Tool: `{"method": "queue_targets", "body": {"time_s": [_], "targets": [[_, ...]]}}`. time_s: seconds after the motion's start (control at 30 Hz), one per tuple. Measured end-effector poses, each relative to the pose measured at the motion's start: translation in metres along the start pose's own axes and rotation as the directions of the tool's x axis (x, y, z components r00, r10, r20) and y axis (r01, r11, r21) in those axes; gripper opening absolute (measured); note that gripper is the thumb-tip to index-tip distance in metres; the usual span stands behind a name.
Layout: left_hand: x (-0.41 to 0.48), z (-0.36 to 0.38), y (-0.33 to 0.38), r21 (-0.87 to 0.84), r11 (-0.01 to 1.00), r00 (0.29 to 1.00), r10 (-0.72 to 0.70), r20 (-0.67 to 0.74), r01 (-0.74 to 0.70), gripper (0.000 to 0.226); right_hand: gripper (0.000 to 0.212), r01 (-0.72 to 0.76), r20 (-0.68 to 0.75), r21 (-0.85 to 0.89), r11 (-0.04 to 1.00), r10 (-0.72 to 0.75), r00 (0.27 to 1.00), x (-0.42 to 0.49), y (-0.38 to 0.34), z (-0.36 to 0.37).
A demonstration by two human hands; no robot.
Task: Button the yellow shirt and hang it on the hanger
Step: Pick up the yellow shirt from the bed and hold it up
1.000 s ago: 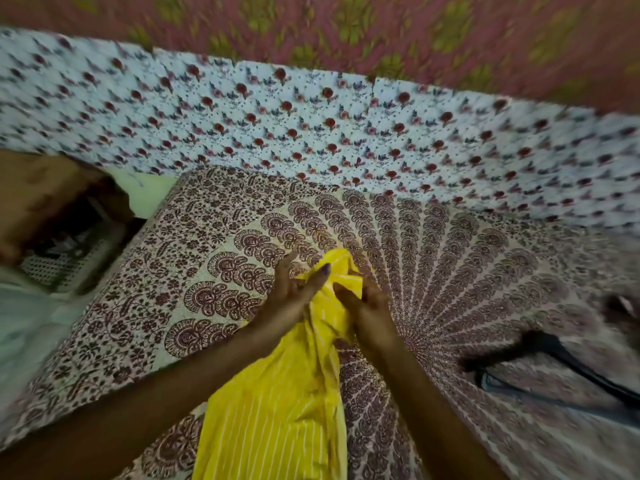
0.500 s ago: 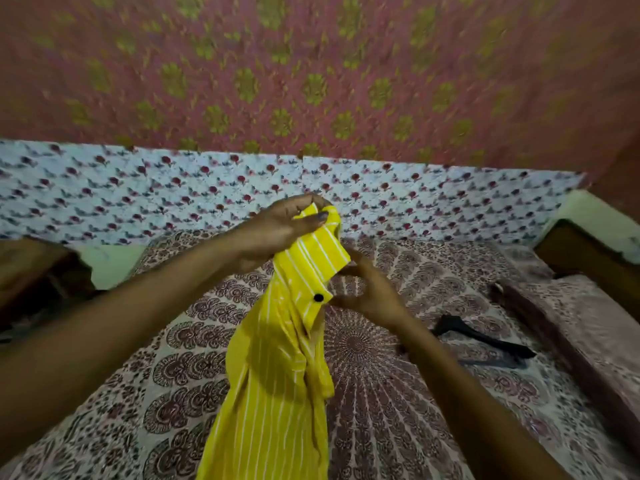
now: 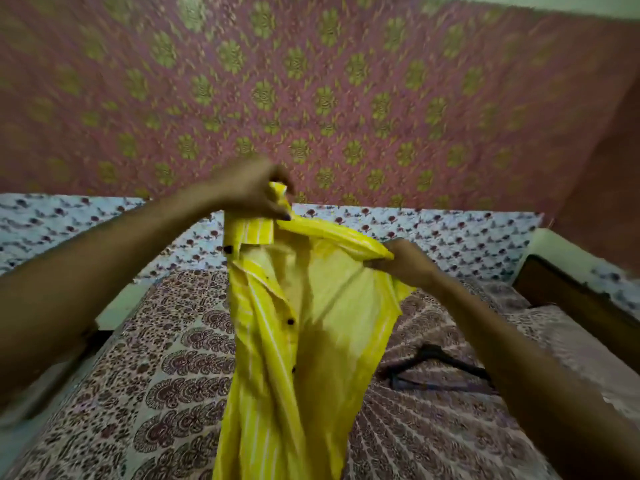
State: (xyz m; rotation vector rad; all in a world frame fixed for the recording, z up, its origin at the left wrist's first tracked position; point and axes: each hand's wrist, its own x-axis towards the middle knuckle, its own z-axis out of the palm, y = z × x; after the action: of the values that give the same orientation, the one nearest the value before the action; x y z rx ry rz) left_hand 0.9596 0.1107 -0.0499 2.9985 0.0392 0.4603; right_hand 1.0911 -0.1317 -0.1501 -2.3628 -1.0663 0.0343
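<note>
Left hand (image 3: 249, 192): raised in front of the wall cloth (image 3: 311, 98), grip clenched on the collar end of the yellow shirt (image 3: 311, 323), fabric pinched between thumb and fingers.

Shirt: held up in the air between both hands, hanging down over the bed (image 3: 156, 375). The front is open and the paler inside faces the camera. White stripes run down the left panel. Three black buttons (image 3: 290, 321) show along that panel's edge, none fastened. The lower end runs out of frame at the bottom, so I can't tell if it touches the bed.

Right hand (image 3: 405, 261): lower than the left, grip closed on the other end of the collar and pulling it out to the right. The collar is stretched between the two hands.

Hanger (image 3: 440, 362): black, lying flat on the patterned bedsheet, right of the shirt and apart from it, partly hidden by the right forearm. Blurred, so the hook direction is unclear.

A flowered cloth (image 3: 69, 220) runs along the back edge of the bed.
</note>
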Motion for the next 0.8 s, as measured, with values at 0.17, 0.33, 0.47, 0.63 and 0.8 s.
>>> {"method": "queue_targets", "body": {"time_s": [0.17, 0.33, 0.47, 0.63, 0.8], "targets": [[0.000, 0.012, 0.022, 0.074, 0.997, 0.993, 0.029, 0.117, -0.038, 0.032, 0.020, -0.060, -0.032, -0.071, 0.996, 0.058, 0.998, -0.013, 0.001, -0.069], [0.003, 0.023, 0.033, -0.032, 0.997, 0.996, -0.065, -0.061, 0.064, 0.013, 0.018, -0.291, 0.024, 0.511, 0.808, 0.325, 0.945, -0.019, 0.016, -0.100], [0.010, 0.036, 0.050, -0.564, 0.809, 0.876, -0.381, -0.295, 0.162, 0.002, 0.025, -0.144, 0.108, 0.888, 0.437, 0.107, 0.988, -0.029, 0.020, -0.123], [0.013, 0.022, 0.079, -0.574, 0.812, 0.762, -0.437, -0.478, 0.106, 0.031, 0.026, 0.261, -0.352, 0.403, 0.877, -0.114, 0.929, -0.045, 0.011, -0.146], [0.005, 0.007, 0.105, -0.101, 0.994, 0.999, -0.044, 0.009, 0.044, 0.056, 0.027, 0.163, -0.710, -0.037, 0.986, -0.140, 0.690, -0.037, 0.022, -0.150]]}}
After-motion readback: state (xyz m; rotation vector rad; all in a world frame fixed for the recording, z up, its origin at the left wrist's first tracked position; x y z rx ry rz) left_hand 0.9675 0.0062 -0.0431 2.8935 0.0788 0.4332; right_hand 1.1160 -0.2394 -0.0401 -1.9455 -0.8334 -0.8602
